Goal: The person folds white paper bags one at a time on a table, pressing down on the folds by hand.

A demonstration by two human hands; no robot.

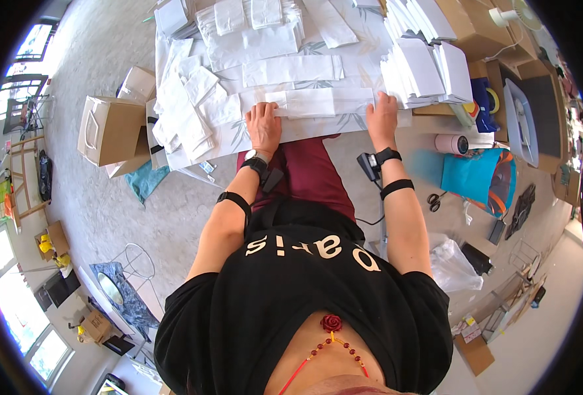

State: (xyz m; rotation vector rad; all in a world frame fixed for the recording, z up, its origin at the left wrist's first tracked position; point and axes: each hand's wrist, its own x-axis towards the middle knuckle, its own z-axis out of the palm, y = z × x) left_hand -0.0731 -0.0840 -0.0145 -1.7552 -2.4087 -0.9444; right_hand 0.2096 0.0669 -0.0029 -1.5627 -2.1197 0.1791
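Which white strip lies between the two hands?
The front strip, between the left hand and right hand; the next strip lies farther out, beyond both hands.

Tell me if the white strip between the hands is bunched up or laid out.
Laid out: the strip lies long and flat on the table, left hand and right hand at its ends. Hidden folds: cannot tell.

Pale lowercase lettering (329, 246), upside down, across the front of the black T-shirt (265, 299)
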